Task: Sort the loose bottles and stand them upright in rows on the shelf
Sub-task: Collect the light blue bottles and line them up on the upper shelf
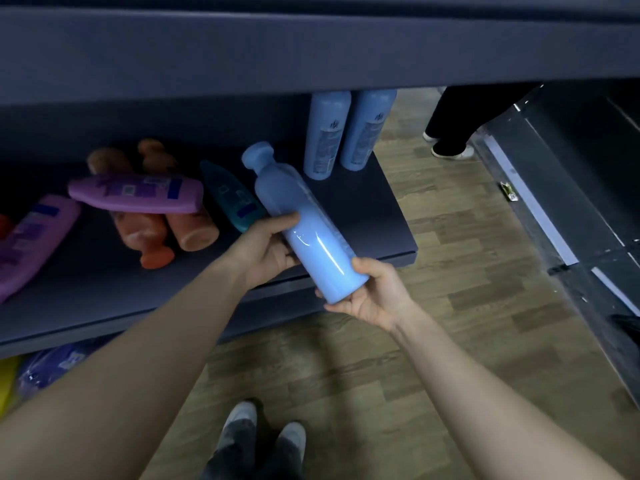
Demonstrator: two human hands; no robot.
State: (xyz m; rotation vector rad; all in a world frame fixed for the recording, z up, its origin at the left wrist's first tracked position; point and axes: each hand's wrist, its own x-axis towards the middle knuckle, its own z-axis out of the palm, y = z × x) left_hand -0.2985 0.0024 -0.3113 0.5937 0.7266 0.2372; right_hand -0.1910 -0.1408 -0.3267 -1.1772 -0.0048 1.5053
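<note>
A light blue bottle [304, 223] is held tilted over the front right of the dark shelf [374, 216], cap pointing up and away. My left hand [270, 247] grips its middle from the left. My right hand [374, 296] cups and grips its base. Two matching blue bottles [327, 133] [367, 129] stand upright side by side at the shelf's back right. Loose on their sides to the left lie a teal bottle [232, 195], two purple bottles [138, 194] [31, 237] and orange bottles [145, 233].
A shelf board [311, 50] overhangs above. Beneath the shelf at the lower left sit a purple pack [55, 365] and something yellow [7, 379]. Another person's legs [453, 119] stand on the wooden floor at the back right, next to a dark fixture [571, 202].
</note>
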